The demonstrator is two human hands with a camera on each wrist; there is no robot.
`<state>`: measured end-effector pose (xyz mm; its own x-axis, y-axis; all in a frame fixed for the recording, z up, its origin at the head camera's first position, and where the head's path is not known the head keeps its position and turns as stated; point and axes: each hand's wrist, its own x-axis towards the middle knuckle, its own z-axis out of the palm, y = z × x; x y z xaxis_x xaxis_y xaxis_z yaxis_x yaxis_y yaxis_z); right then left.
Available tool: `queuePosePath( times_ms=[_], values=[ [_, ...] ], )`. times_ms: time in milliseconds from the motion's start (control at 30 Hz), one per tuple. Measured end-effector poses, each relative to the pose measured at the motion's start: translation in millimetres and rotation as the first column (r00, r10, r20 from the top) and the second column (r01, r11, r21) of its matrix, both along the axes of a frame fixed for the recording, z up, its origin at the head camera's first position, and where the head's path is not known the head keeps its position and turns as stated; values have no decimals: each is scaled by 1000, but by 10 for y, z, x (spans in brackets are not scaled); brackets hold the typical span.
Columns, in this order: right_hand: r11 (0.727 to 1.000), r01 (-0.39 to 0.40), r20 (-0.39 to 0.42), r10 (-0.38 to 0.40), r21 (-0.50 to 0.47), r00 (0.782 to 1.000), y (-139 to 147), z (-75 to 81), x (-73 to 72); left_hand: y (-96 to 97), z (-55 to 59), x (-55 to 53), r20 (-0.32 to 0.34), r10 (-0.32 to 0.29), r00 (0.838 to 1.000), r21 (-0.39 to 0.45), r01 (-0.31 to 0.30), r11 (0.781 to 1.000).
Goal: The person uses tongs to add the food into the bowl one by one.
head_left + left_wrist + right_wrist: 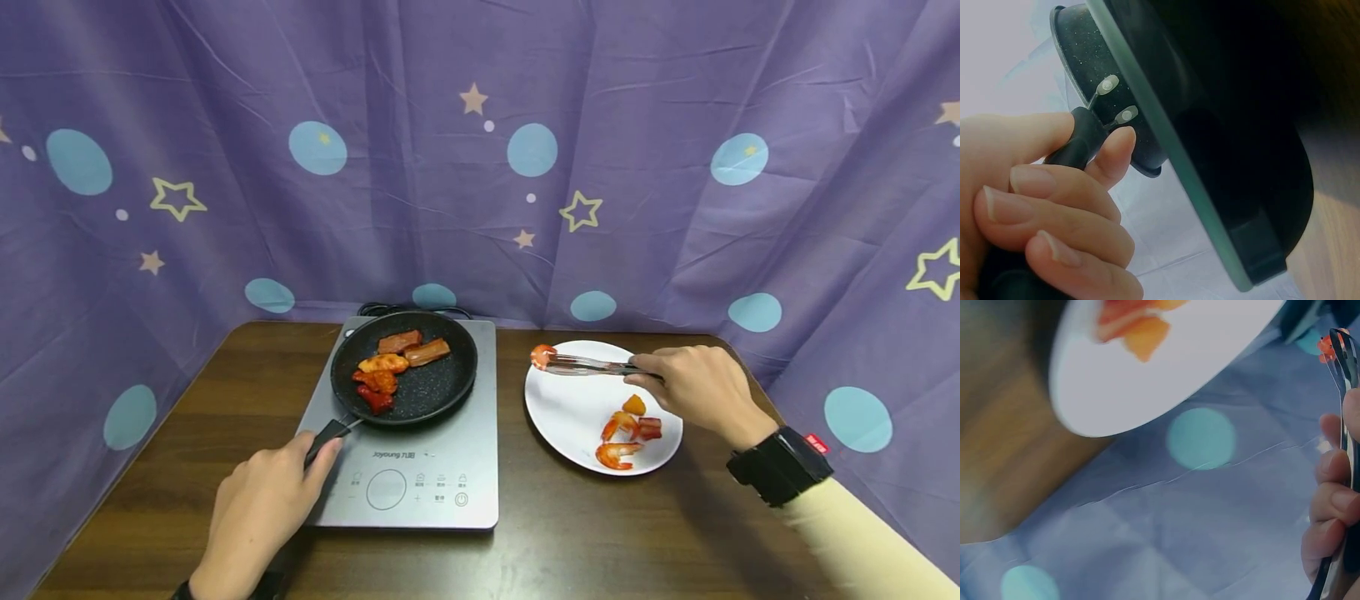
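My left hand (pixel 262 497) grips the black handle (pixel 1079 140) of a frying pan (pixel 427 398) that sits on a silver induction cooker (pixel 480 450). Inside the pan lie two brown meat strips (pixel 427 352), a yellow-orange piece (pixel 383 363), an orange-red piece (pixel 377 382) and a dark red one (pixel 377 400). With my right hand (pixel 701 390) I hold metal tongs (pixel 588 365), their tips around a shrimp (pixel 543 357) above the left rim of a white plate (pixel 558 417). On that plate are two more shrimp (pixel 617 455), a red-striped meat piece (pixel 649 428) and an orange chunk (pixel 634 405).
The wooden table (pixel 555 533) carries the cooker on the left and the plate on the right. Behind it hangs a purple curtain (pixel 450 233) with stars and blue spots. A black cable (pixel 375 309) lies behind the pan.
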<state>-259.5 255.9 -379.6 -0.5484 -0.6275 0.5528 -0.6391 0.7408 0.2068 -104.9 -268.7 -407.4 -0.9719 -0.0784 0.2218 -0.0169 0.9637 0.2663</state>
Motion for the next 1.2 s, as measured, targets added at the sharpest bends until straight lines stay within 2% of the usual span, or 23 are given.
queuePosePath(
  times_ms=[333,467,667,867,1000,1200],
  values=[
    [998,-65,-11,65,3,998,-617,252,-75,-9,13,-4,30,1,1000,6,-2,1000],
    [997,-76,12,76,10,997,-876,328,-96,-9,11,-2,36,7,999,5,-7,1000],
    [994,-91,67,87,59,994,-1211,349,-180,-13,11,-10,45,8,999,3,-8,1000],
    [983,-113,122,95,146,988,-1502,341,-280,-14,-2,0,12,3,1000,5,-3,1000],
    [975,-135,123,114,176,986,-1663,351,-338,-9,-17,4,-15,2,1000,3,-2,1000],
    [960,-154,128,126,235,984,-1815,344,-415,-9,-20,-9,-13,-1,1000,0,1,1000]
  ],
)
